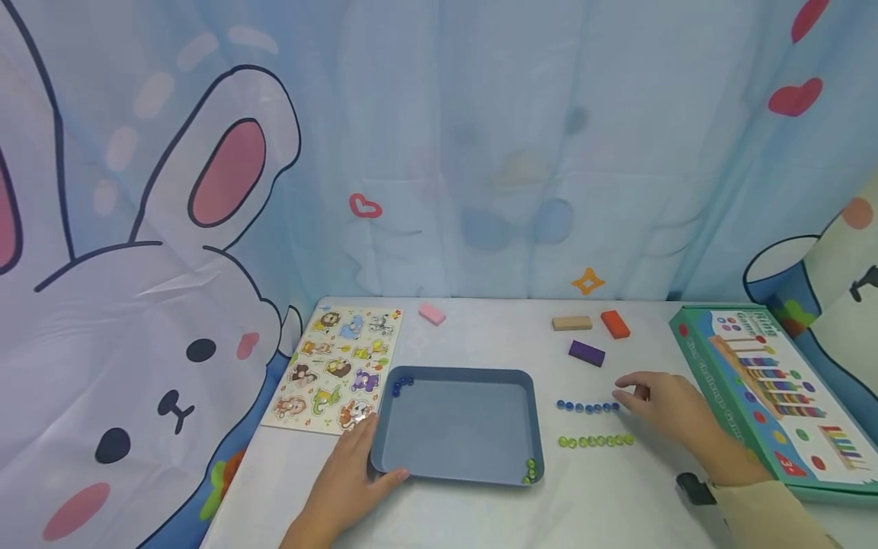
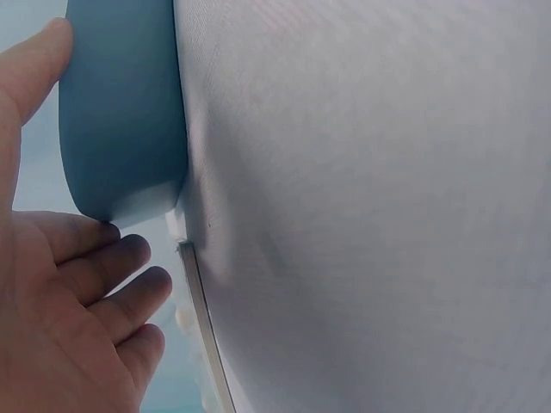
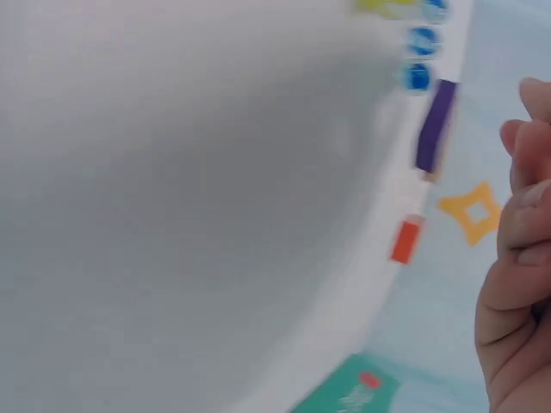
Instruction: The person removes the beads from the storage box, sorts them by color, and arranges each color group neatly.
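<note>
Nearest the camera, the left hand [image 1: 346, 480] is resting against the near-left corner of the blue tray [image 1: 461, 377], thumb along the front rim and fingers loosely bent beside the wall; it is steadying the tray rather than clasping it. The right hand [image 1: 661, 404], to the right of the tray, is hovering at the right end of the row of blue beads [image 1: 588, 407], fingers curled in toward a pinch; I cannot tell whether a bead is already between the fingertips.

Counting, as far as the head view allows: about seven blue beads in the row, about eight in the row of green beads [image 1: 595, 441] just in front of it, some three blue beads [image 1: 401, 384] in the tray's far-left corner and some three green beads [image 1: 530, 470] in its near-right corner. Beyond the tray are lying one pink block [image 1: 432, 314], one tan block [image 1: 572, 323], one orange block [image 1: 615, 324] and one purple block [image 1: 586, 353]. One animal puzzle board [image 1: 336, 367] is lying left of the tray, one toy box [image 1: 768, 389] far to its right.

The risk, I think, is in the beads: they are small and round, so a careless pinch could be scattering the row, or sending one rolling off the table. A nudge to the tray could also be mixing its two sorted corners.
</note>
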`<move>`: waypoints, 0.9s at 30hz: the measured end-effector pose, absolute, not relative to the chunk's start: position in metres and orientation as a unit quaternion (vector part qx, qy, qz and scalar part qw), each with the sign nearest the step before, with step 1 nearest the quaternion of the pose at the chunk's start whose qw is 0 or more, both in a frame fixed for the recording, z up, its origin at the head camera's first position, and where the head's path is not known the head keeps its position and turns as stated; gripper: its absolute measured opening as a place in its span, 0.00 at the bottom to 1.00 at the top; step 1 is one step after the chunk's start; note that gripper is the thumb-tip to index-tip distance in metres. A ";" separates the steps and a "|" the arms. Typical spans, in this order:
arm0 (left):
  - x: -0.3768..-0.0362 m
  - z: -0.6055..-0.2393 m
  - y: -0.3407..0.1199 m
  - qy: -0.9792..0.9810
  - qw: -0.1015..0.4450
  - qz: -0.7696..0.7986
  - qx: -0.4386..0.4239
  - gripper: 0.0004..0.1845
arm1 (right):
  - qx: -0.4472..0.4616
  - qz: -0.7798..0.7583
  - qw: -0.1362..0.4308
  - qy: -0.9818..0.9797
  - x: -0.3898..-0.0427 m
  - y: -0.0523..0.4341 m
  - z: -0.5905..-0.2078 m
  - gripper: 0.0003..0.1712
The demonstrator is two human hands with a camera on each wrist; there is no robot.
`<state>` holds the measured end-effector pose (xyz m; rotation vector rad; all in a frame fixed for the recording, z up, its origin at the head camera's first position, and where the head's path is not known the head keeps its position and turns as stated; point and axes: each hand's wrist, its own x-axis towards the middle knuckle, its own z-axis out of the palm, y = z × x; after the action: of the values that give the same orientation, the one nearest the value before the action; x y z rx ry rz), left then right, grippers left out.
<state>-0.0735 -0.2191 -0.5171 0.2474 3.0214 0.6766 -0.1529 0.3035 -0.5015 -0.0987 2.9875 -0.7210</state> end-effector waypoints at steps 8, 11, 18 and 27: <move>-0.074 -0.518 -0.219 0.973 0.023 0.215 0.078 0.59 | -0.092 -0.231 -0.072 0.966 -0.155 0.259 -0.466 0.17; -0.074 -0.517 -0.219 0.973 0.024 0.214 0.078 0.59 | -0.117 -0.227 -0.072 0.964 -0.160 0.232 -0.456 0.17; -0.074 -0.517 -0.219 0.972 0.035 0.220 0.072 0.60 | -0.191 -0.234 -0.093 0.949 -0.181 0.165 -0.451 0.15; -0.074 -0.516 -0.219 0.972 0.029 0.220 0.076 0.60 | -0.233 -0.259 -0.083 0.934 -0.204 0.097 -0.459 0.13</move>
<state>-0.0737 -0.2189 -0.5157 0.2343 2.9986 0.6773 -0.2042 0.0967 -0.4594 -0.7747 3.0981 -0.8599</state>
